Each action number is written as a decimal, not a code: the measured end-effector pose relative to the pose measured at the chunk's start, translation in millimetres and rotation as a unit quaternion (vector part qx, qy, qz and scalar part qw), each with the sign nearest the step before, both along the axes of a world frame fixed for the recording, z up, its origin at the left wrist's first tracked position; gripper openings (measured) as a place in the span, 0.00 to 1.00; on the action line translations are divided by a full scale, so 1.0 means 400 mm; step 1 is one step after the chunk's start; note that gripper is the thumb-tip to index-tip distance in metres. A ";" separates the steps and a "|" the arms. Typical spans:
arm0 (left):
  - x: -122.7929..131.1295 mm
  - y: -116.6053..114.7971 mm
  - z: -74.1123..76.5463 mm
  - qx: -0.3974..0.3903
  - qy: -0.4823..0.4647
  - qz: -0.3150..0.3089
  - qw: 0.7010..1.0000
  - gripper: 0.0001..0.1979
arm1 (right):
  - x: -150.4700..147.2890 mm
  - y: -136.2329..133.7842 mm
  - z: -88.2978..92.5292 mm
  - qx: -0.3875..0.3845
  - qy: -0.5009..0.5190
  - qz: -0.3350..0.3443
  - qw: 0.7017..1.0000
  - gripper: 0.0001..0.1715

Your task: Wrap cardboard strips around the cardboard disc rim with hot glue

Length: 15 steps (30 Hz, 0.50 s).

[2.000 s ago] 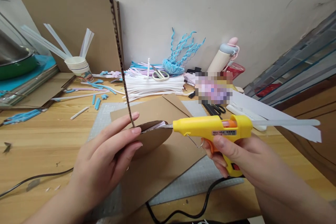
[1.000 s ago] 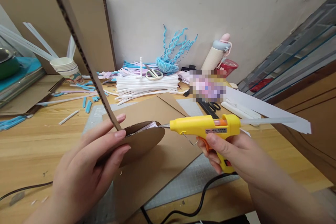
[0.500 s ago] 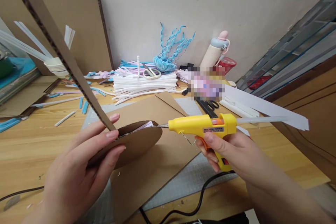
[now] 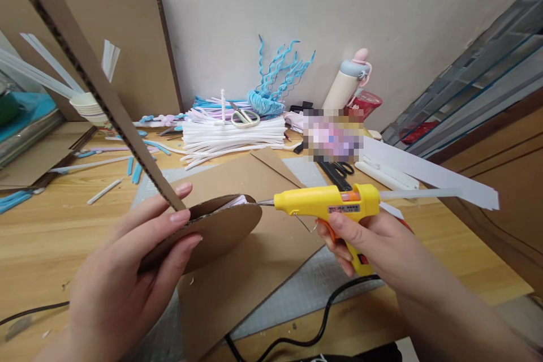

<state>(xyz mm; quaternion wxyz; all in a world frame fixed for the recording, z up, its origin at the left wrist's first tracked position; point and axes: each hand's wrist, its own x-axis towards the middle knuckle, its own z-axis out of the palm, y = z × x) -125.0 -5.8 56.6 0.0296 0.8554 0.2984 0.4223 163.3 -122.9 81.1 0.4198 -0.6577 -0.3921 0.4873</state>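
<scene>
My left hand (image 4: 127, 271) grips a round cardboard disc (image 4: 216, 229) together with a long corrugated cardboard strip (image 4: 80, 62) that rises up to the upper left. My right hand (image 4: 373, 243) is wrapped round a yellow hot glue gun (image 4: 326, 203), a finger on its orange trigger. The gun's metal nozzle touches the disc's right edge, where white paper shows between the cardboard layers. A clear glue stick juts from the back of the gun.
A large cardboard sheet (image 4: 254, 277) lies on a grey cutting mat (image 4: 314, 288) on the wooden table. Behind are white strips (image 4: 233, 136) with scissors (image 4: 241, 117) on top, blue curly pipe cleaners (image 4: 275, 76), a bottle (image 4: 345, 87), paper cups (image 4: 87, 107), and the gun's black cable (image 4: 314, 334).
The cardboard strip has tilted from nearly upright to leaning far left. The disc and the glue gun have stayed together, the nozzle still at the disc's edge.
</scene>
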 end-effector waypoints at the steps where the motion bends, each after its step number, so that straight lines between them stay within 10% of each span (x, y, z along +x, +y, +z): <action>1: -0.001 0.000 0.000 0.000 0.002 0.000 1.000 0.13 | 0.000 0.000 -0.001 0.000 0.000 -0.001 1.000 0.32; 15: 0.000 -0.001 0.005 0.002 -0.003 0.004 1.000 0.11 | -0.001 0.009 -0.005 -0.007 -0.007 0.005 1.000 0.33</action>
